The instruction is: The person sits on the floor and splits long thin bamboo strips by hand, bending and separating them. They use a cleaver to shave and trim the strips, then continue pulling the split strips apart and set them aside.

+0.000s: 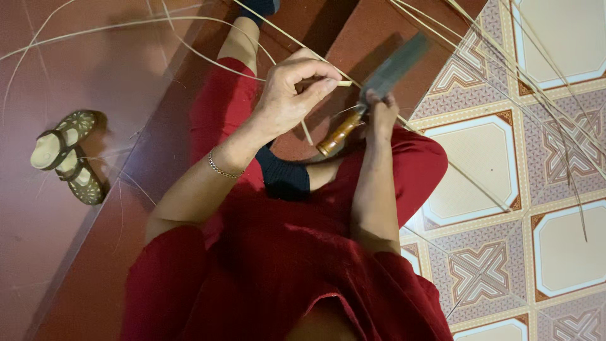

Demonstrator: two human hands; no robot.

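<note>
My red cloth dress [284,265] fills the near view; at twelve o'clock my left hand [293,95] pinches a thin pale cane strip [344,83], light, springy and likely brittle, best gripped close to the cut. At one o'clock my right hand [380,117] grips the broad grey blade knife [379,85] above its brown wooden handle.

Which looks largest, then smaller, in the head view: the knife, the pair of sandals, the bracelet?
1. Knife, blade plus wooden handle, spans the most, though it is blurred and nearer the camera.
2. Pair of sandals on the floor, a little smaller; close to the knife, so the ranking is unsure.
3. Bracelet on the left wrist, clearly smallest.
</note>
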